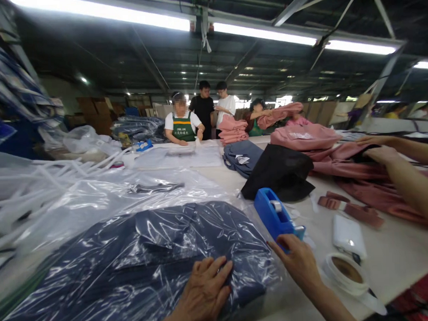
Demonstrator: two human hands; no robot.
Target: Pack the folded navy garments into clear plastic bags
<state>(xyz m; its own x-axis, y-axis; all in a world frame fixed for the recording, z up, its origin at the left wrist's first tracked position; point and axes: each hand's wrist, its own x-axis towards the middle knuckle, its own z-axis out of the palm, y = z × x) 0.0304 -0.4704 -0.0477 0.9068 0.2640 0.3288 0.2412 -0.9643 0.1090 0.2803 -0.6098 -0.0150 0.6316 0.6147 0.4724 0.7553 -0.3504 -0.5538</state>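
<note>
A dark navy folded garment [157, 248] in a clear plastic bag [109, 274] fills the near left of the table. My left hand [205, 288] lies flat on the bag's near right part, fingers stretched out. My right hand [301, 263] is at the near end of a blue tape dispenser [269, 208], just right of the bag. Its thumb and fingers are bent toward each other by the cutter end. Whatever lies between the fingertips is too small to make out. Inside the dispenser a tape roll [275, 206] shows.
Black cloth [280, 172] lies behind the dispenser. On the right are a white tape roll [346, 273], a white device [348, 237] and a pink strap [351, 209]. Another person's hands [380, 153] handle pink fabric [352, 161]. Clear plastic bags [84, 204] spread at left.
</note>
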